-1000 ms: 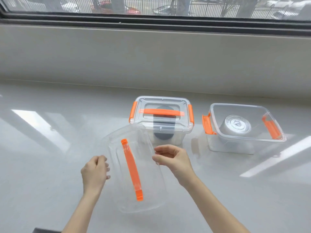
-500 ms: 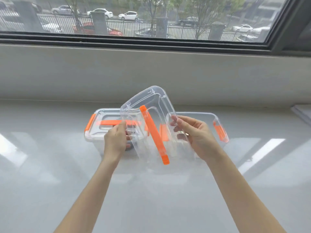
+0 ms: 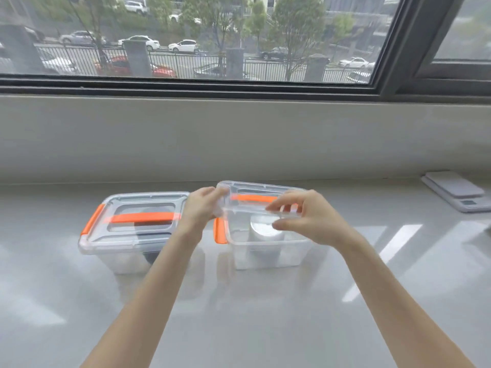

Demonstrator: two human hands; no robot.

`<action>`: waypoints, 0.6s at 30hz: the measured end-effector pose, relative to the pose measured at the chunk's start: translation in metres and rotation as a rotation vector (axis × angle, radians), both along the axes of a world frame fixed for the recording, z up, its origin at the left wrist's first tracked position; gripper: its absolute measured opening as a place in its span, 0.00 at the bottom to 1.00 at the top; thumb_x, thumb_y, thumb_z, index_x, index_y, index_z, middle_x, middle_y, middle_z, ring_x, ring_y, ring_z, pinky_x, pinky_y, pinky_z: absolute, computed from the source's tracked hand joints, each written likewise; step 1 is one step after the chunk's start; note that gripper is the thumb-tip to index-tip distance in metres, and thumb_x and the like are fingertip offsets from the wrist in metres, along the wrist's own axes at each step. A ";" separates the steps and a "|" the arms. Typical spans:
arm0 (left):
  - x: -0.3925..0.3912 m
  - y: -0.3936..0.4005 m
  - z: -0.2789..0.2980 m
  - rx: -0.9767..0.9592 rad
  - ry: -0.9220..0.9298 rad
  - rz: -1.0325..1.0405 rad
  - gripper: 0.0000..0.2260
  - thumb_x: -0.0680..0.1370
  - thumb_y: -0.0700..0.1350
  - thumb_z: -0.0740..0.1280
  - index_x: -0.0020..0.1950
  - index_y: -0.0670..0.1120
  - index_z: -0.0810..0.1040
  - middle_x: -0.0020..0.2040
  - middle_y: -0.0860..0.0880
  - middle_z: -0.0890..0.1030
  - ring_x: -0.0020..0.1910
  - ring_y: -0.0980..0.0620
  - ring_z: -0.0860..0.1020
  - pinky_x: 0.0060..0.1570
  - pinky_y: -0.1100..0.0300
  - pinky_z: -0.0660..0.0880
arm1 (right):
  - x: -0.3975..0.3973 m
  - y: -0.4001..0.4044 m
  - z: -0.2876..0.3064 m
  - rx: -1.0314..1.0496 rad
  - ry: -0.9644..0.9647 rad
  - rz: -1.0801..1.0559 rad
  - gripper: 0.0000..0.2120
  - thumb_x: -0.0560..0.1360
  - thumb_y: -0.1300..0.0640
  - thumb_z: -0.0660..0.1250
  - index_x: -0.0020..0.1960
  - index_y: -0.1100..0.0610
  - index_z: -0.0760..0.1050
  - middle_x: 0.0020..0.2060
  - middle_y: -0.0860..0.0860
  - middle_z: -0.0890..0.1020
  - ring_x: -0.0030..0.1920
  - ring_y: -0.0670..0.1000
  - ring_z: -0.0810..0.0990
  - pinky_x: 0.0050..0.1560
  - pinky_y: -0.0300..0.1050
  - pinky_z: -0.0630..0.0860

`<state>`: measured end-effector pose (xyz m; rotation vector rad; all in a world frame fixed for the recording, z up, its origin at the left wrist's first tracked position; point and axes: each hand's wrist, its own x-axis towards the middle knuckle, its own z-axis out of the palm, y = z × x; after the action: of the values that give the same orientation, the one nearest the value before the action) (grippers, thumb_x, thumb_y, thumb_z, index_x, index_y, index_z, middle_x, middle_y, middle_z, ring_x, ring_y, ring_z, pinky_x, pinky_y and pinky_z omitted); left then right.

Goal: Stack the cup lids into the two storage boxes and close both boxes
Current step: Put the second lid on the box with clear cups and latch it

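Two clear storage boxes with orange clips stand side by side on the grey counter. The left box (image 3: 119,240) has its cover on, with a dark stack inside. The right box (image 3: 268,251) holds a white stack of cup lids (image 3: 265,235). Its clear cover (image 3: 255,195), with an orange handle, hovers nearly flat just above the rim. My left hand (image 3: 202,211) grips the cover's left end. My right hand (image 3: 305,219) pinches its front right edge.
A white kitchen scale (image 3: 459,193) lies at the far right of the counter. A low wall and a window run along the back. Bare counter stretches in front of the boxes.
The cover went from lying on the counter near me, to tilted up in both hands, to held level over the right box. The view has risen toward the window.
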<state>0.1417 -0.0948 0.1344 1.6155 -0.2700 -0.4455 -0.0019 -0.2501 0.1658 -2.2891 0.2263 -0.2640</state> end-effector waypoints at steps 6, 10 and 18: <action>-0.003 -0.024 -0.048 0.330 -0.236 -0.041 0.04 0.74 0.40 0.59 0.40 0.47 0.70 0.35 0.52 0.73 0.41 0.48 0.71 0.41 0.57 0.64 | 0.014 -0.022 -0.055 -0.049 0.108 -0.005 0.14 0.64 0.63 0.74 0.42 0.46 0.79 0.45 0.52 0.82 0.42 0.44 0.74 0.42 0.29 0.68; -0.006 -0.033 -0.064 0.453 -0.339 -0.022 0.04 0.76 0.41 0.57 0.42 0.44 0.69 0.34 0.49 0.71 0.40 0.45 0.70 0.38 0.56 0.60 | 0.017 -0.031 -0.072 -0.030 0.133 -0.020 0.14 0.63 0.63 0.74 0.41 0.45 0.78 0.46 0.52 0.82 0.42 0.44 0.74 0.41 0.27 0.68; -0.002 -0.037 -0.073 0.498 -0.421 0.027 0.05 0.76 0.39 0.57 0.42 0.41 0.69 0.33 0.50 0.70 0.40 0.46 0.68 0.34 0.59 0.54 | 0.023 -0.034 -0.084 0.004 0.138 -0.014 0.11 0.63 0.64 0.74 0.44 0.53 0.82 0.45 0.51 0.82 0.41 0.43 0.73 0.41 0.25 0.68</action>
<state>0.1397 -0.1322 0.0616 2.1979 -0.4794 -0.1478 0.0213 -0.2841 0.0820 -2.3045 0.3138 -0.1122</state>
